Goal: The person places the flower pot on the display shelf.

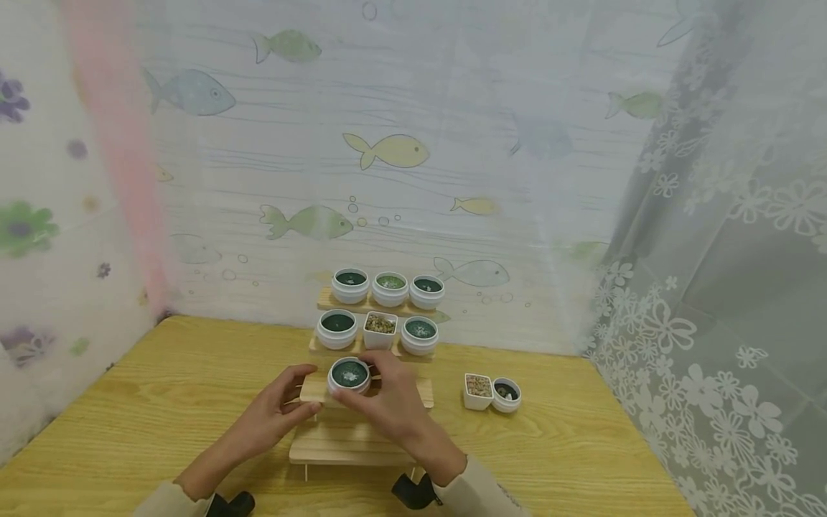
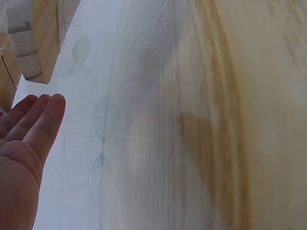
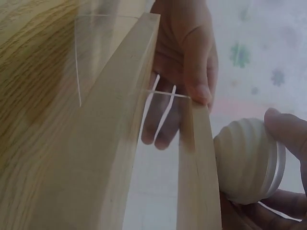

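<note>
My right hand grips a small round white pot with a dark green fill, thumb and fingers on opposite sides. In the right wrist view the ribbed pot sits against the upper wooden board. At the left end of this stepped stand's board, my left hand has its thumb on the edge. Its fingers are fairly straight, as the left wrist view of that hand shows; nothing is pinched.
Behind are two higher tiers bearing several white pots, one square with a grainy fill. A lower board lies in front. On the table to the right stand a square pot and a round pot.
</note>
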`<state>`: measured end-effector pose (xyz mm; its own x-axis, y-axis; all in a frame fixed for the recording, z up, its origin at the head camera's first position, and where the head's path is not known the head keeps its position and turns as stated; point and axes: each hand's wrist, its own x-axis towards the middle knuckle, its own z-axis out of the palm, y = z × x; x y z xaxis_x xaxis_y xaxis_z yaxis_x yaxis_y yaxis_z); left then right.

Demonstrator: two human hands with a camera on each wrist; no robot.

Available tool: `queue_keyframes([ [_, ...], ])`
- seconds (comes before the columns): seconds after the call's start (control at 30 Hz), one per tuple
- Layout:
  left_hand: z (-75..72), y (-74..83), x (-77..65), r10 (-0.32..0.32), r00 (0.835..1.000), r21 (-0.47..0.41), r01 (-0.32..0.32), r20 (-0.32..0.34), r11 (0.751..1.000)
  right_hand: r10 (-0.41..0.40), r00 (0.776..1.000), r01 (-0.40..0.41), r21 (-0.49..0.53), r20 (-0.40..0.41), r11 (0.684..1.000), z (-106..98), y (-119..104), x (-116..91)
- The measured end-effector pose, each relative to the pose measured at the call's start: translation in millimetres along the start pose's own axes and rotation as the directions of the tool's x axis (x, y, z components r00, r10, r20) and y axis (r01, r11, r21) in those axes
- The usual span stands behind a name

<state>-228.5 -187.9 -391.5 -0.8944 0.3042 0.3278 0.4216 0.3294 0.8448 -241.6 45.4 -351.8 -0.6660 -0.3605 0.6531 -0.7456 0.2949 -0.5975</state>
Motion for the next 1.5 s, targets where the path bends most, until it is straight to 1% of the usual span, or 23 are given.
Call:
queue_keyframes([
  [0.17, 0.1, 0.0, -0.2, 0.0, 1.0, -0.004, 0.0, 0.003, 1.0, 0.028, 1.0, -0.028, 0.001, -0.007, 1.0, 3.4, -0.8, 2.1],
  [0.43, -0.3, -0.1, -0.1, 0.005, 1.0, -0.007, -0.005, 0.009, 1.0, 0.012, 1.0, -0.012, -0.026, -0.009, 1.0, 8.4, -0.6, 4.0],
  [0.8, -0.5, -1.7, 0.0, 0.013, 1.0, -0.031, -0.012, 0.019, 0.999, -0.022, 0.999, 0.018, -0.108, -0.03, 0.994, 13.5, 0.4, 4.5],
  [1.0, -0.5, -2.7, -0.2, 0.02, 1.0, -0.048, -0.019, 0.022, 0.999, -0.027, 0.999, 0.023, -0.116, -0.031, 0.993, 14.9, 0.6, 4.2],
  [1.17, -0.3, -2.1, -0.5, 0.022, 1.0, -0.055, -0.021, 0.02, 0.998, -0.035, 0.999, 0.03, -0.145, -0.032, 0.989, 15.5, 1.9, 4.0],
  [1.23, -0.3, -1.6, -0.6, 0.022, 1.0, -0.052, -0.021, 0.019, 0.998, -0.043, 0.999, 0.037, -0.152, -0.034, 0.988, 14.8, 2.4, 4.1],
  [1.33, -0.3, -0.9, -0.6, 0.021, 1.0, -0.042, -0.02, 0.017, 0.999, -0.042, 0.999, 0.037, -0.133, -0.033, 0.99, 11.1, 2.5, 3.4],
  [1.5, 0.4, -0.6, -0.2, 0.023, 1.0, -0.039, -0.022, 0.009, 0.999, -0.045, 0.998, 0.041, -0.092, -0.036, 0.995, -4.8, 3.0, -2.1],
])
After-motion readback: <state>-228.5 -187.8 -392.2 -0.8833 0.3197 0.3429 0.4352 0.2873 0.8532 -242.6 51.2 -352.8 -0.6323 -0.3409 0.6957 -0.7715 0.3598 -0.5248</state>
